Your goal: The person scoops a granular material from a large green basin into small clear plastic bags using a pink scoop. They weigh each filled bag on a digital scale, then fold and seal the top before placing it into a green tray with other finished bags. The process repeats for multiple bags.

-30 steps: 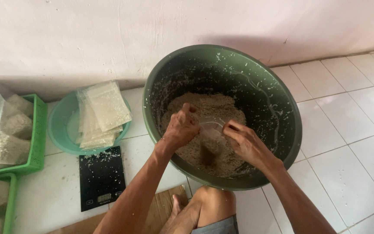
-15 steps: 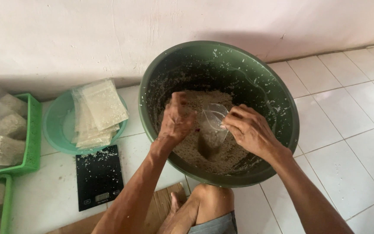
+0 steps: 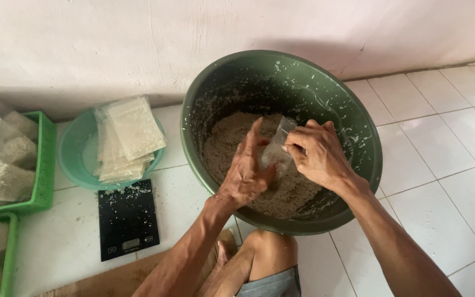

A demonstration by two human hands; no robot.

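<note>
Green plastic basin (image 3: 358,165) takes up most of the floor here, its pale grainy mash (image 3: 232,137) heaped below the hands, and over it the right hand (image 3: 317,154) pinches the mouth of a small clear bag (image 3: 277,148) while the left hand (image 3: 246,170), fingers loosely cupped with a little mash, presses against the bag's side. Filling looks to be the step in hand; next, I'd judge, the mouth must stay wide while the mash slides in.
</note>
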